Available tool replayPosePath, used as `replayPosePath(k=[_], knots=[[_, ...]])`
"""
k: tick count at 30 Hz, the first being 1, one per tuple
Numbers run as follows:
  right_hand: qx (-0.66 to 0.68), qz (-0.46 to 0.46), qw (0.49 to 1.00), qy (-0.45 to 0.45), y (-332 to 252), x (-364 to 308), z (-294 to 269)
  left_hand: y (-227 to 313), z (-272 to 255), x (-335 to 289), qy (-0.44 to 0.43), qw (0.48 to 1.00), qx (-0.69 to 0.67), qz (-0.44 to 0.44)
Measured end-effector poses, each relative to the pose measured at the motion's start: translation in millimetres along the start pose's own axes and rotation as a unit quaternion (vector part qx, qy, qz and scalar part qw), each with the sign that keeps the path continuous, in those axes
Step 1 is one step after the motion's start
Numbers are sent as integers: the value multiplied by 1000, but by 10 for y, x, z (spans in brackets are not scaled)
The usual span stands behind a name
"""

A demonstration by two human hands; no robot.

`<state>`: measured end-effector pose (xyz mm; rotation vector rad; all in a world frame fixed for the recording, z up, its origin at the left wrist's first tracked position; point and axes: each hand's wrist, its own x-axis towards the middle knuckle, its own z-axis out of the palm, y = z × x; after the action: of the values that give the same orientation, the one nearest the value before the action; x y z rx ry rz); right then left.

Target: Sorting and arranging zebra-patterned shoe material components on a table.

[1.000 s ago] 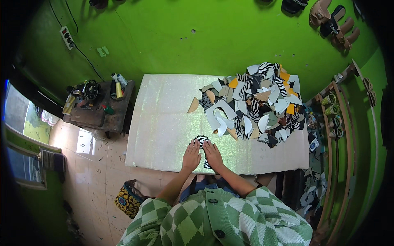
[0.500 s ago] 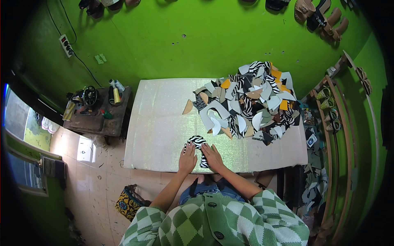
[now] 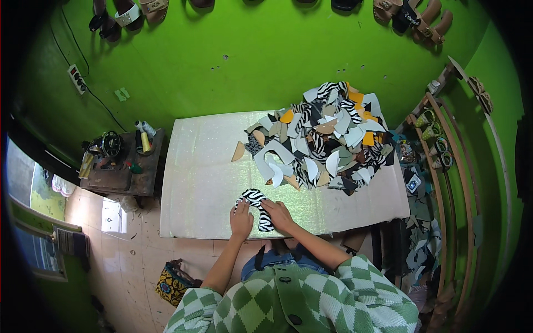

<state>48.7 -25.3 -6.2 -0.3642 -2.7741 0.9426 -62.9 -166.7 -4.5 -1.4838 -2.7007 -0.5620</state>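
While a green wall fills the upper part of the frame, a pale table takes up the middle. Across its upper right spreads a heap of offcuts in white, black, tan, yellow and zebra stripes; as they overlap loosely, a knock to the table could send some sliding down. At the left of the frame stands a dark bench, with a patterned bag at the lower left and a sewing machine on the bench.

The zebra piece, bent like a hook, lies on the table just below the frame's centre, near the front edge and apart from the heap. A pull toward the bottom of the frame could carry its lower end over that edge; pushed into the heap, it could be lost among matching stripes.

The left hand is palm down, fingers extended and close together on the piece's left end; the right hand slants in with its fingertips on the right side. Whether either thumb pinches the piece, I cannot tell. If the 2 hands press or tug unequally, the curve could skew or crease
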Motion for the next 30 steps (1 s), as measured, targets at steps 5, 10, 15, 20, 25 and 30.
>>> replayPosePath(k=[5, 10, 15, 20, 25, 30], knots=[[139, 60, 979, 135, 400, -122, -331, 299, -140, 323, 80, 989, -116, -49], [150, 149, 950, 229, 953, -151, -926, 680, -39, 855, 107, 979, -157, -78], [60, 165, 933, 313, 1387, -114, -1734, 1239, 253, 1530, 95, 973, -203, -55], [-3, 116, 926, 359, 1797, 57, -2534, 1884, 408, 2409, 110, 961, -254, 20], [42, 124, 922, 364, 2267, 509, -3300, 2435, 347, 3408, 148, 946, -278, 75], [-10, 80, 935, 347, 2645, 1109, -3732, 2683, 245, 4120, 192, 944, -262, 59]])
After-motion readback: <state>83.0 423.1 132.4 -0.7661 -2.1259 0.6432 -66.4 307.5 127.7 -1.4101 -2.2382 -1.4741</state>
